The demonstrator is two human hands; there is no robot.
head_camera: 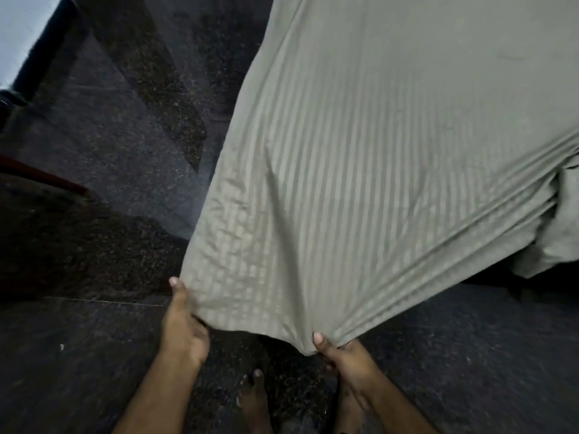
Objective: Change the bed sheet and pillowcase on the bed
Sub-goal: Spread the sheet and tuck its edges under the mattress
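From the head camera, looking steeply down: a grey-green striped bed sheet (360, 183) fills the right and centre of the picture, stretched taut and fanning up and away from the person toward the upper right. The left hand (183, 327) pinches the near edge of the sheet at its left corner, thumb pressed flat on top of the cloth, the other fingers tucked underneath and out of sight. The right hand (343, 355) grips the same near edge just to the right, fingers curled round a gathered bunch of fabric, thumb up against it. Tight creases radiate from that grip up to the right edge, where the sheet bunches into loose folds. Between the two hands the hem sags a little. Below, a bare foot (253, 399) stands on the dark speckled floor (109, 189), between the forearms. At upper left, a pale wall (22, 29) meets the floor along a dark skirting strip.
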